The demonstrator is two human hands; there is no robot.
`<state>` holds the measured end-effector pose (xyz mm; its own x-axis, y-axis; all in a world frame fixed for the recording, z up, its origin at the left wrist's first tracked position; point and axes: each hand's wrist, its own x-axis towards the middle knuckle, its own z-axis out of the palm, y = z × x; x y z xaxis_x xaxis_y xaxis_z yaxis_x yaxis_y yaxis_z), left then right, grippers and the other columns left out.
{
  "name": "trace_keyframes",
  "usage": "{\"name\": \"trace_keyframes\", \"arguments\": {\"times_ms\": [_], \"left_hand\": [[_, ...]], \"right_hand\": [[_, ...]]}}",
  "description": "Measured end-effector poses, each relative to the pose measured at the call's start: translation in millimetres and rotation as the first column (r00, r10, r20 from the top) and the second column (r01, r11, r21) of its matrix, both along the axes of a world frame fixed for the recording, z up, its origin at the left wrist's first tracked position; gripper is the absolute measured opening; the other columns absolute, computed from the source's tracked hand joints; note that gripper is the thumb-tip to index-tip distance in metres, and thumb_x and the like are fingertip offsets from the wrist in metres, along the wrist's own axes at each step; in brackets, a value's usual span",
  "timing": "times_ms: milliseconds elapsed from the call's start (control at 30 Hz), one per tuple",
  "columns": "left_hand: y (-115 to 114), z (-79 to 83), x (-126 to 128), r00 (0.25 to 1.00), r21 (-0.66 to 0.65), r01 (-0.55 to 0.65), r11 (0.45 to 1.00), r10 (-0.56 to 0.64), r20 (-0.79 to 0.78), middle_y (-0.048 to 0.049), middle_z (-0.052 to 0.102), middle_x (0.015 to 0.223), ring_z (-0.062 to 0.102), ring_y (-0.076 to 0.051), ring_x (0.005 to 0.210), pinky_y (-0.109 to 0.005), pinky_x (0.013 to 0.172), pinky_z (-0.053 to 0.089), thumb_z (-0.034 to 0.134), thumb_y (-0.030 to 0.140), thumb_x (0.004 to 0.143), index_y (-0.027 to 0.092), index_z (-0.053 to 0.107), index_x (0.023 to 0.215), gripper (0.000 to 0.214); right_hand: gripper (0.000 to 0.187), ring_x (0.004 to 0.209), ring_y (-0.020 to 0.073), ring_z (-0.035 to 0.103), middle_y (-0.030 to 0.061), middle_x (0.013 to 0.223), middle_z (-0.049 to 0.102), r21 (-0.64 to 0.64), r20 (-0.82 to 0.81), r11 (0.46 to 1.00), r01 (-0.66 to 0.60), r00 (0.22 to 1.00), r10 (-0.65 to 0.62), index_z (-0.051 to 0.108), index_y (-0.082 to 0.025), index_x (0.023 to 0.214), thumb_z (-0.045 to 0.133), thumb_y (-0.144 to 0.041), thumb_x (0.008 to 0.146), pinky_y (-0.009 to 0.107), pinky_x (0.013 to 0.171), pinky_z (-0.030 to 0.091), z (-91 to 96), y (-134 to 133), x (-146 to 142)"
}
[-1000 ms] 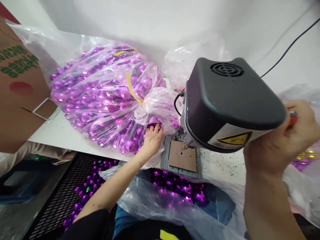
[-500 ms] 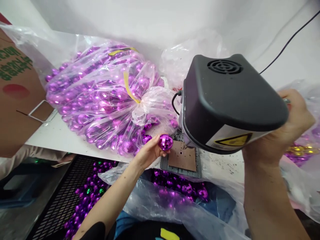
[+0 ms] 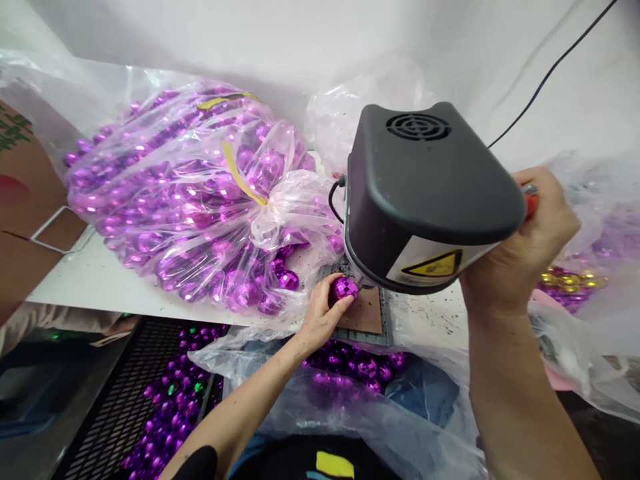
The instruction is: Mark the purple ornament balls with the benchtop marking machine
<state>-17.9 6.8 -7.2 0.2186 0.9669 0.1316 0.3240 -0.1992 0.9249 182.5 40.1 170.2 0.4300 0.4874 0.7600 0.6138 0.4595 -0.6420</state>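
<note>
My left hand (image 3: 319, 312) pinches a shiny purple faceted ball (image 3: 345, 288) between thumb and fingers. It holds the ball above a brown square board (image 3: 369, 316) on a grey metal base (image 3: 386, 323). Over the board hangs the black housing of a bench machine, which looks like a drill press (image 3: 435, 183), with a round vent and a yellow warning label. Its lower working end is mostly hidden behind the housing. At the machine's right side, my right hand (image 3: 543, 233) is closed around a red handle (image 3: 531, 199), of which only a little shows.
A large tied clear bag (image 3: 170, 193) of purple balls fills the table's left. A cardboard box (image 3: 30, 220) stands beyond it. Below the edge are a black crate (image 3: 115, 380) and purple balls in plastic (image 3: 350, 363). Dark crumbs lie around the base. A black cable (image 3: 550, 70) runs upward.
My left hand has moved right with the ball, bringing it closer to the machine's lower end, over the board. My right hand stays at the handle. The whole view has shifted slightly.
</note>
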Motion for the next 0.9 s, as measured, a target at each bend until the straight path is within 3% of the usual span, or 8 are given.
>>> {"name": "trace_keyframes", "arguments": {"times_ms": [233,333,433,600,800,900], "left_hand": [[-2.1,-2.4,8.1,0.977,0.316,0.066,0.946,0.004,-0.214,-0.0124,0.060,0.127,0.055,-0.028,0.121,-0.047,0.105,0.041,0.064,0.031,0.090,0.020,0.050,0.128,0.042],[-4.8,-1.9,11.6,0.956,0.384,0.099,0.918,0.020,-0.294,-0.0132,0.059,0.128,0.053,-0.029,0.123,-0.047,0.106,0.040,0.065,0.028,0.089,0.019,0.050,0.128,0.043],[-5.8,-1.4,14.9,0.953,0.364,0.105,0.925,0.012,-0.304,-0.0138,0.058,0.129,0.052,-0.029,0.124,-0.046,0.105,0.040,0.065,0.027,0.088,0.018,0.050,0.129,0.045],[-2.7,2.1,16.6,0.959,0.220,0.188,0.957,-0.130,-0.253,-0.0115,0.060,0.129,0.051,-0.027,0.126,-0.049,0.111,0.036,0.060,0.037,0.093,0.020,0.052,0.128,0.040],[-2.8,2.9,20.2,0.952,0.138,0.163,0.977,-0.119,-0.282,-0.0126,0.061,0.127,0.052,-0.030,0.126,-0.062,0.119,0.021,0.059,0.034,0.091,0.020,0.058,0.123,0.035],[-2.6,6.3,20.2,0.952,0.120,0.171,0.978,-0.133,-0.275,-0.0117,0.062,0.124,0.051,-0.031,0.126,-0.063,0.120,0.019,0.062,0.033,0.088,0.022,0.060,0.121,0.035]], "right_hand": [[0.036,0.060,0.0012,0.033,-0.0043,0.059,0.037,-0.008,-0.003,0.999,-0.043,0.999,0.043,0.051,-0.012,0.072,0.057,-0.044,0.088,0.018,0.055,0.027,-0.8,-1.0,0.0],[0.035,0.060,0.0011,0.033,-0.0043,0.059,0.037,0.005,0.008,1.000,-0.025,1.000,0.025,0.053,-0.011,0.073,0.057,-0.044,0.087,0.018,0.056,0.026,-1.3,-1.3,0.0],[0.036,0.061,0.0005,0.034,-0.0045,0.059,0.038,0.004,0.033,1.000,-0.010,0.999,0.010,0.054,-0.011,0.074,0.056,-0.044,0.089,0.017,0.057,0.026,-1.7,-1.9,0.4],[0.037,0.061,0.0010,0.036,-0.0043,0.061,0.041,0.000,0.061,1.000,0.011,0.998,-0.011,0.056,-0.011,0.077,0.053,-0.045,0.091,0.019,0.060,0.028,-3.6,-3.1,1.3],[0.049,0.065,0.0012,0.036,-0.0036,0.066,0.041,0.033,0.053,0.999,0.002,0.999,-0.003,0.057,-0.010,0.080,0.048,-0.057,0.091,0.022,0.066,0.029,-8.9,-1.0,2.8],[0.050,0.066,0.0025,0.037,-0.0030,0.068,0.042,0.004,0.068,1.000,-0.003,0.998,0.003,0.057,-0.012,0.083,0.045,-0.060,0.091,0.024,0.067,0.030,-9.3,-1.9,3.0]]}}
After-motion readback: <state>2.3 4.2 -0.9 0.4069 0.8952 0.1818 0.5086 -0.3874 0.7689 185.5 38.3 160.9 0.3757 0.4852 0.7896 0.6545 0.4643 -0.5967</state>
